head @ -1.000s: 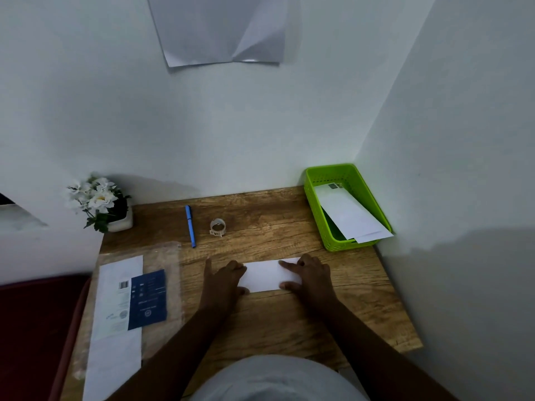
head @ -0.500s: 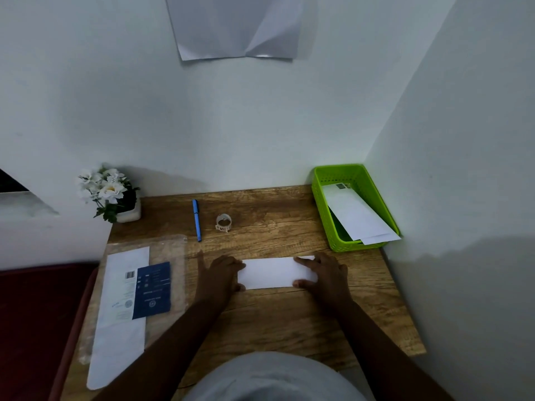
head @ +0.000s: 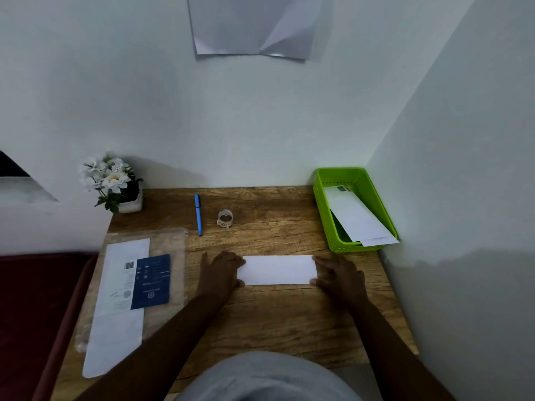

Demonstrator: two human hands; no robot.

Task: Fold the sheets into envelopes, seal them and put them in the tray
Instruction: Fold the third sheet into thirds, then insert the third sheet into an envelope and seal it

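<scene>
**Two hands on a folded white sheet at a wooden desk**

The brown wooden desk (head: 260,314) fills the lower part of the view and stands in a corner of white walls; a grey creased paper (head: 252,24) hangs on the back wall above it. On the left part of the desk lies a clear plastic packet (head: 173,247) with long white paper and a dark blue card (head: 151,282) inside. At the far right corner sits the bright green plastic tray (head: 324,209); white envelopes (head: 359,221) lie in it, tilted, and one end sticks out over its near rim.

The folded white paper sheet (head: 278,270) lies flat near the middle of the desk, between the two hands. The left hand (head: 220,273) rests on its left end with the fingers bent over the edge; the right hand (head: 338,274) touches its right end with fingers spread and nearly straight, the thumb at the near corner. Whether the left fingers really pinch the paper I cannot tell, the view is dark there.

At the far left corner stands a small white pot with white flowers (head: 113,180); beside it, more to the middle, lies a blue pen (head: 198,214); just right of the pen stands a small roll of clear tape (head: 225,219).
</scene>
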